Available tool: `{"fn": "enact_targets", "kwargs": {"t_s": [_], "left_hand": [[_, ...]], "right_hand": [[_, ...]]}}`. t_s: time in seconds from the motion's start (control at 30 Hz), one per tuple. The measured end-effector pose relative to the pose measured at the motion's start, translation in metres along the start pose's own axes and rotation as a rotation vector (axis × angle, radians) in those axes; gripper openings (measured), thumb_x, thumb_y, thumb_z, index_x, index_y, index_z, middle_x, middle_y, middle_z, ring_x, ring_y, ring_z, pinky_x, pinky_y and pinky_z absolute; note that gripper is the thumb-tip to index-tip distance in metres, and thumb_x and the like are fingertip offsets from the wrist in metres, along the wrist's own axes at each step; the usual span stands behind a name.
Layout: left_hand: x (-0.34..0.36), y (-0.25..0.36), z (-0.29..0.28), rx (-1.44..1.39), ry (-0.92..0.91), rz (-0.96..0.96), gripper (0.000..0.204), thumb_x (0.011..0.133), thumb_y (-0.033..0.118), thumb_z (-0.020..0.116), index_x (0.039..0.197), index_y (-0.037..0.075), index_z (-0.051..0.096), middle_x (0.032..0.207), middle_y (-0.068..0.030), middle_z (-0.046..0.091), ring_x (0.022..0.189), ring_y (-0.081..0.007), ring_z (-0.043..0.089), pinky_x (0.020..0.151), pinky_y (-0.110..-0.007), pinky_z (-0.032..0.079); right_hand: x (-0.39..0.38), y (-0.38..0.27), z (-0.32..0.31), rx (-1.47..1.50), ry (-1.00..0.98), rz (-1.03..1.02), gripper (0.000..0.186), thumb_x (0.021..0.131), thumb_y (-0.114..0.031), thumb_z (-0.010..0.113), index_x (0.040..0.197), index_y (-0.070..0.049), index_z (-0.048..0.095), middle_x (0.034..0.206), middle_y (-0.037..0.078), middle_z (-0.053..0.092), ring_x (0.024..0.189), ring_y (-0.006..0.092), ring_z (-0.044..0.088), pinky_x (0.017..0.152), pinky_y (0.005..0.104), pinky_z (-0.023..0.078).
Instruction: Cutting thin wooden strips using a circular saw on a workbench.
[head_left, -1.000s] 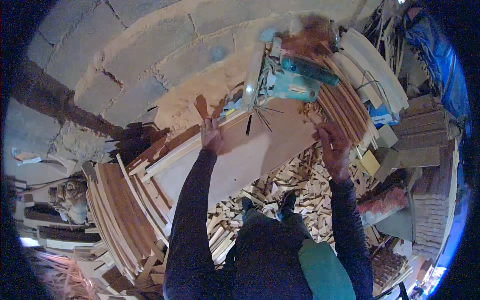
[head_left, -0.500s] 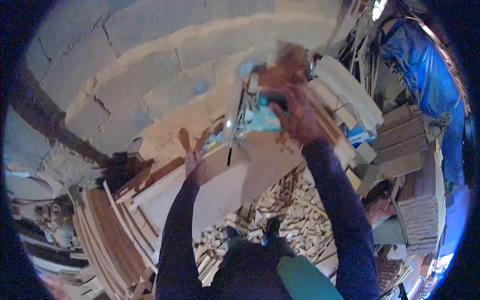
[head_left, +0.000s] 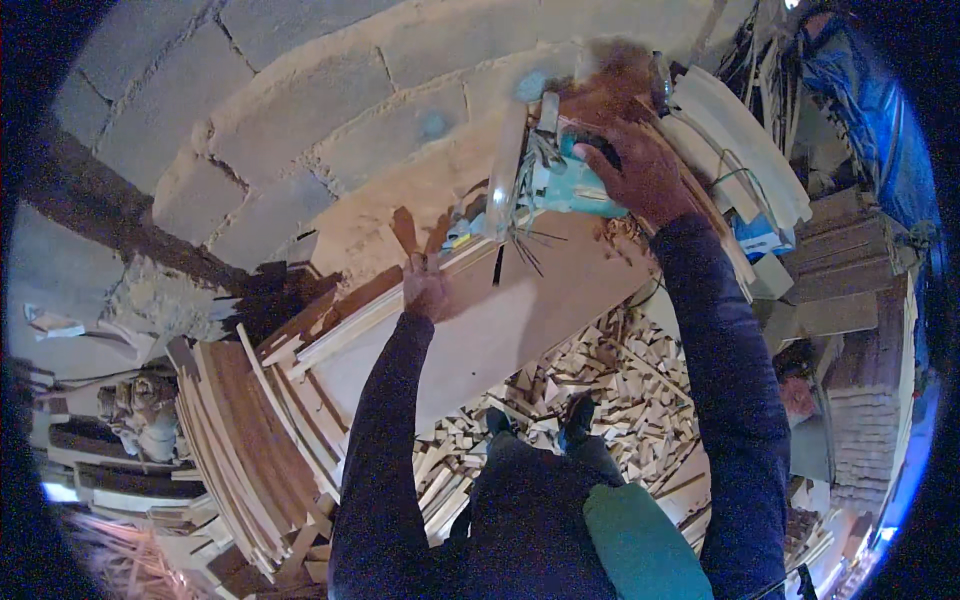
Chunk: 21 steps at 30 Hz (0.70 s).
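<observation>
My right hand (head_left: pixel 645 175) is curled over the dark upper part of a teal power tool (head_left: pixel 590 200), which sits among splinters beside an upright pale board (head_left: pixel 506 180) at the back of a plywood sheet (head_left: pixel 460 350). My left hand (head_left: pixel 424 285) is at the sheet's far edge, by long light strips (head_left: pixel 350 325), its fingers bent; what they hold, if anything, is too small to make out. Small brown shapes show just above it.
A block wall (head_left: pixel 300 110) rises behind. Stacked strips (head_left: pixel 225 430) lie left, boards (head_left: pixel 840 250) and blue plastic sheeting (head_left: pixel 860 110) right. Wood offcuts (head_left: pixel 620 370) cover the floor around my feet. A green cloth (head_left: pixel 640 540) hangs at my front.
My right hand has moved up from the sheet's right edge onto the teal tool. My left hand stays at the far edge.
</observation>
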<state>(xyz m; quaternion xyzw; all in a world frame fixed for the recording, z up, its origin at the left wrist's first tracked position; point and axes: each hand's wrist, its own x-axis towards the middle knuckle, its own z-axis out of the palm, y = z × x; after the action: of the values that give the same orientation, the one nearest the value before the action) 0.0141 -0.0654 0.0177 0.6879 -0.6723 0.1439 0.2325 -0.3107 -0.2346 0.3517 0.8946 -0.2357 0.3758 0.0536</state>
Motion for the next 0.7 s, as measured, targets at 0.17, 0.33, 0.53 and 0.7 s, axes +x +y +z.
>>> {"fn": "enact_targets", "kwargs": {"t_s": [0.17, 0.33, 0.53, 0.7], "left_hand": [[-0.006, 0.002, 0.008, 0.036, -0.111, -0.110, 0.049, 0.086, 0.018, 0.060, 0.128, -0.007, 0.056, 0.112, -0.0255, 0.055, 0.105, -0.0431, 0.052, 0.093, -0.053, 0.043], [-0.004, -0.004, 0.019, -0.273, -0.202, -0.301, 0.058, 0.085, 0.020, 0.065, 0.135, -0.006, 0.051, 0.114, -0.0264, 0.053, 0.107, -0.0443, 0.052, 0.096, -0.055, 0.043], [-0.008, 0.000, 0.010, -0.703, -0.222, -0.429, 0.063, 0.085, 0.018, 0.065, 0.142, -0.003, 0.048, 0.128, -0.0307, 0.051, 0.119, -0.0475, 0.047, 0.104, -0.056, 0.040], [-0.013, 0.002, 0.011, -0.450, -0.160, -0.259, 0.063, 0.086, 0.016, 0.065, 0.145, -0.001, 0.048, 0.137, -0.0319, 0.046, 0.125, -0.0488, 0.044, 0.107, -0.057, 0.039]], "right_hand": [[0.007, 0.004, -0.010, 0.091, -0.134, 0.055, 0.043, 0.099, -0.043, 0.065, 0.126, -0.010, 0.070, 0.108, 0.021, 0.071, 0.100, 0.0393, 0.069, 0.091, 0.0482, 0.053], [0.017, 0.006, -0.020, 0.184, -0.326, 0.056, 0.046, 0.102, -0.045, 0.059, 0.128, -0.009, 0.068, 0.115, 0.021, 0.072, 0.106, 0.0385, 0.069, 0.095, 0.0465, 0.053], [0.016, 0.002, -0.011, 0.181, -0.139, 0.020, 0.032, 0.096, -0.038, 0.067, 0.104, -0.008, 0.076, 0.089, 0.017, 0.071, 0.089, 0.0406, 0.067, 0.083, 0.0535, 0.050], [0.011, 0.004, -0.015, -0.022, -0.310, 0.140, 0.044, 0.099, -0.048, 0.061, 0.123, -0.013, 0.072, 0.104, 0.017, 0.075, 0.098, 0.0381, 0.071, 0.087, 0.0472, 0.056]]}}
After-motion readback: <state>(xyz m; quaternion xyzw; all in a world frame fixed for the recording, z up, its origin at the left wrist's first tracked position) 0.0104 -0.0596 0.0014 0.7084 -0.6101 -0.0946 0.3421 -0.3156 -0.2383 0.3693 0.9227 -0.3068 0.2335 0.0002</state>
